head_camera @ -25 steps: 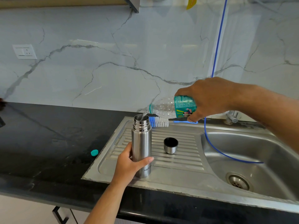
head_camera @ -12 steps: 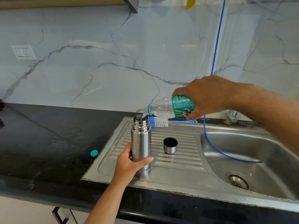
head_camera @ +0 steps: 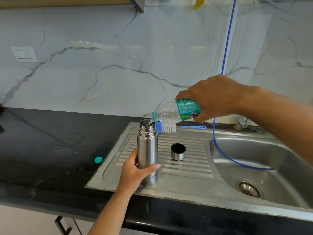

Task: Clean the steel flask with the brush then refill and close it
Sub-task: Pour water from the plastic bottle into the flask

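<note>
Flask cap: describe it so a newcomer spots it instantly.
Find the steel sink's ribbed drainboard. Just right of the upright steel flask held by the left hand stands the flask cap, open end up. It is the only short steel cup with a black inside.

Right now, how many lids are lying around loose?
2. The steel flask cap sits open side up on the ribbed drainboard, right of the flask. The small teal bottle cap lies on the black counter. None seem hidden.
</note>
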`<control>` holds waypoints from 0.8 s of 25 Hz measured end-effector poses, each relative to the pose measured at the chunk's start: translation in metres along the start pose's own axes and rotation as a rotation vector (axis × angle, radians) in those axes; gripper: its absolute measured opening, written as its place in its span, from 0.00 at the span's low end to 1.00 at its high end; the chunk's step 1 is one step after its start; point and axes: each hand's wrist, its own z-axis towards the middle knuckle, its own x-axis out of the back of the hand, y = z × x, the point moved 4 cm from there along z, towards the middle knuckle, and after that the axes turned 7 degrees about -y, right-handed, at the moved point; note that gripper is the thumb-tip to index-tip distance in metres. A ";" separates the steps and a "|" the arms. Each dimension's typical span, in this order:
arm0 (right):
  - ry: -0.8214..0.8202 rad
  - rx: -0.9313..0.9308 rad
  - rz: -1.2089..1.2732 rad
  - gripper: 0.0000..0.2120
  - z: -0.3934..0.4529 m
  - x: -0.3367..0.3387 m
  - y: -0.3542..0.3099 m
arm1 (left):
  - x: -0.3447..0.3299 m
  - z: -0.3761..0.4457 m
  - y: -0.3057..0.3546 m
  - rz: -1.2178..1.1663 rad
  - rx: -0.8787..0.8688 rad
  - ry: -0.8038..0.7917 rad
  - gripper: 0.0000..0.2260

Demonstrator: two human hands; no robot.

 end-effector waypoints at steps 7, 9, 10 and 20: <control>0.067 0.014 -0.095 0.33 0.000 0.010 -0.005 | 0.000 0.000 0.001 0.010 -0.001 -0.005 0.28; 0.080 0.015 -0.116 0.33 0.001 0.012 -0.006 | -0.001 -0.001 0.001 0.007 0.001 -0.008 0.28; 0.087 0.019 -0.131 0.33 0.002 0.013 -0.007 | -0.001 -0.001 0.001 0.006 0.000 -0.009 0.28; 0.139 0.098 -0.238 0.32 0.010 0.025 -0.013 | -0.001 0.000 0.000 0.002 0.004 -0.012 0.28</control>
